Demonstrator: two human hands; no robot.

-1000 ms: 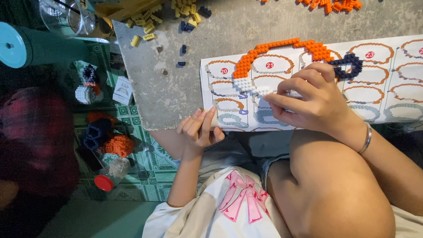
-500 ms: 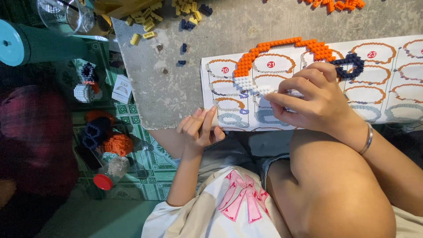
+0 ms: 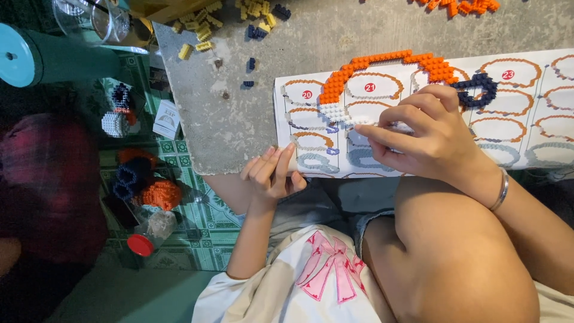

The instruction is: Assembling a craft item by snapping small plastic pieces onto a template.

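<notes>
On the grey concrete slab (image 3: 239,113) lies a long white instruction sheet (image 3: 526,149) printed with rows of curved band diagrams, and everything else here sits relative to that sheet. Across its upper edge runs the half-built arc of small bricks (image 3: 382,63) — orange along the top, white at its left foot, a dark blue cluster at its right end. The right hand (image 3: 427,140) rests on the middle of the sheet, just under the arc, thumb and forefinger drawn nearly together at the white end; they seem to pinch one tiny pale piece, though it is too small to be sure. The left hand (image 3: 272,173) hangs off the sheet's lower-left corner, fingers loosely curled and close together, and I cannot tell whether anything lies inside them.

By my reading the step in hand is extending the white stretch of the arc; the next move would call for lining the piece squarely over the studs and pressing lightly, so the thin curve does not flex apart.

Beyond the sheet's top edge, loose yellow and blue bricks (image 3: 203,33) and an orange pile (image 3: 466,6) lie scattered. Left of the sheet, below the slab, green patterned floor tiles (image 3: 203,221) carry finished brick coils (image 3: 149,191) and a red-capped jar (image 3: 146,236) — a teal lidded cup (image 3: 18,54) stands further up.
</notes>
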